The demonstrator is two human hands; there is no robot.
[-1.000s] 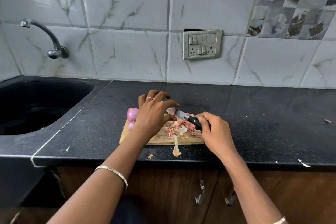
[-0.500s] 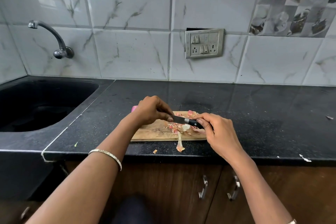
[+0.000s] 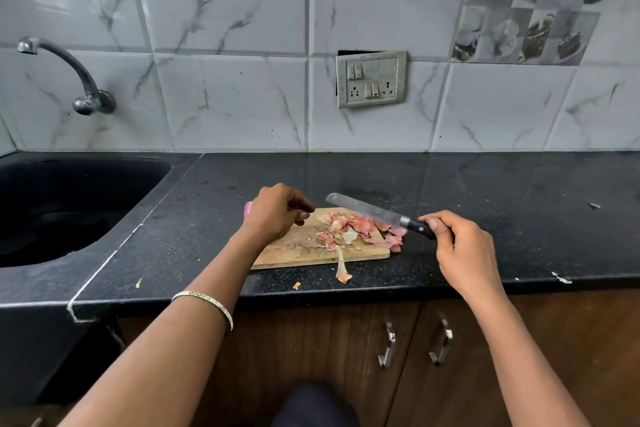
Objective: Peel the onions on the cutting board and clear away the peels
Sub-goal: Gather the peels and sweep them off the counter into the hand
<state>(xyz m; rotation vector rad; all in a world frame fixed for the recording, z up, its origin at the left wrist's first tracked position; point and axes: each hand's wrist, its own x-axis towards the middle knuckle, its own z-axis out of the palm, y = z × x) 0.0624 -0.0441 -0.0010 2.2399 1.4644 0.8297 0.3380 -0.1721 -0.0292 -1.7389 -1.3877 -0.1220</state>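
Holding knife [image 3: 377,214] by handle in right hand [image 3: 462,250], blade pointing far-left over peels [image 3: 356,230]; left hand [image 3: 277,215] curled, nearer, contents hidden.

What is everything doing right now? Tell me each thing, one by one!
Knife: held by its handle, blade over the peels.
Right hand: shut on the knife.
Left hand: curled on the cutting board, over a pink onion.
Onion peels: heaped on the board, a few spilled onto the counter.
Cutting board: flat on the counter.
Tap: no water running.
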